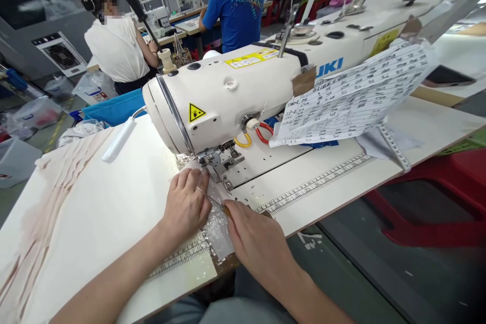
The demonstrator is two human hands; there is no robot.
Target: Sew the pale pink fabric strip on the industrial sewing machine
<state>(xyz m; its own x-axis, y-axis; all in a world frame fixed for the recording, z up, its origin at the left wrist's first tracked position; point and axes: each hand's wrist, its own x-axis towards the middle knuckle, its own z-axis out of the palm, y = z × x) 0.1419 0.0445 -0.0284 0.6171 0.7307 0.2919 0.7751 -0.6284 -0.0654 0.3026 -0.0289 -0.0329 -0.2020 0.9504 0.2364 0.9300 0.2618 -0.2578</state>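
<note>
In the head view, my left hand [188,202] lies with bent fingers over a strip of sheer, shiny white fabric [218,235], close in front of the sewing machine's presser foot [208,159]. Its fingertips press together on the fabric. My right hand [260,235] grips an awl by its brownish handle [227,211]; most of the handle is hidden in the fingers. The thin metal shaft [208,196] points left, toward my left fingers. The white sewing machine [212,96] stands just beyond both hands.
Pale pink fabric strips [64,182] lie along the table's left side. Handwritten sheets [353,93] hang from the machine's front. A ruler tape [315,182] runs along the tabletop, and a red stool [436,202] stands at right. Two people [117,53] work beyond.
</note>
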